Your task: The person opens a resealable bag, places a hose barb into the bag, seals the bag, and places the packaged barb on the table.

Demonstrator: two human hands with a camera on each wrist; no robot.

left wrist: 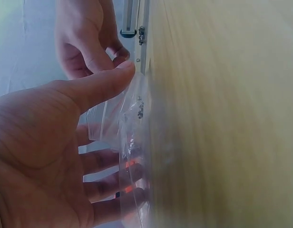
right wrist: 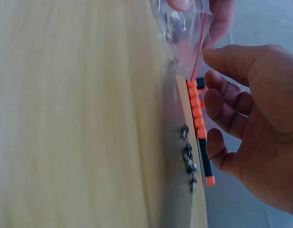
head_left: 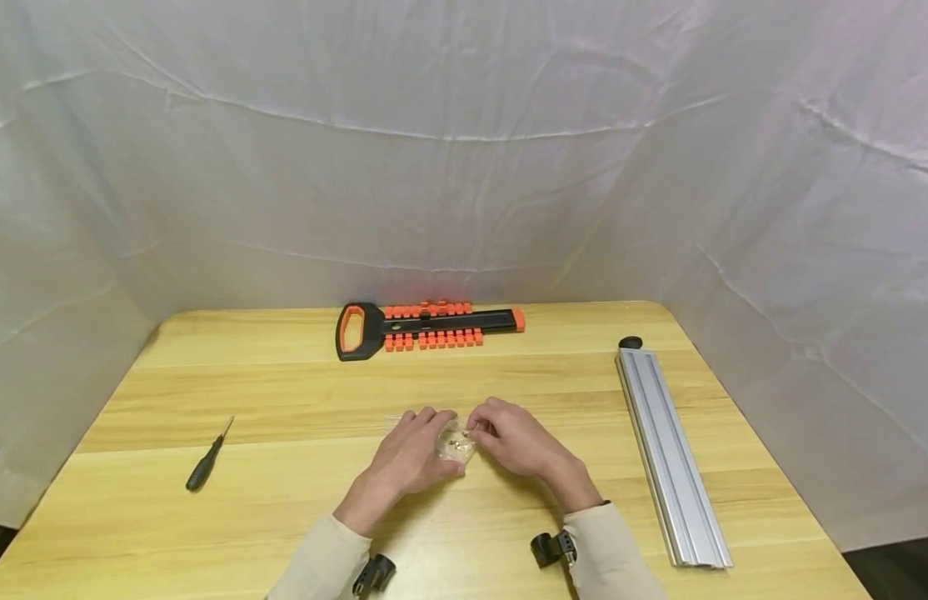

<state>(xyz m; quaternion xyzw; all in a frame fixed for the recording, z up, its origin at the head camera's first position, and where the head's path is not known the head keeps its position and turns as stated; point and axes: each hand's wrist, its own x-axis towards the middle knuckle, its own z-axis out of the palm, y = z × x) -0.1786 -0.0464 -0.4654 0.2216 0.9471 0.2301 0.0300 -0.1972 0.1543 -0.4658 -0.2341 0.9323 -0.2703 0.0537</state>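
Note:
A clear plastic bag [head_left: 455, 446] with small metal screws lies between the two hands. My left hand [head_left: 413, 454] curls around its left side, with the thumb along the near edge; in the left wrist view, the fingers of this hand [left wrist: 56, 142] spread behind the bag [left wrist: 134, 128]. At the bag's upper right edge is my right hand [head_left: 520, 442]. In the right wrist view, the thumb of that hand [right wrist: 265, 109] meets the bag [right wrist: 187, 38] beside its red seal line, and the index finger is hidden. Several loose screws [right wrist: 188, 152] show on the table there.
A black and orange tool with a handle [head_left: 359, 333] lies at the table's back. To the left is a dark-handled screwdriver [head_left: 205, 467]. A long silver aluminium profile [head_left: 674, 458] lies at the right, with a black round piece [head_left: 631, 342] at its far end.

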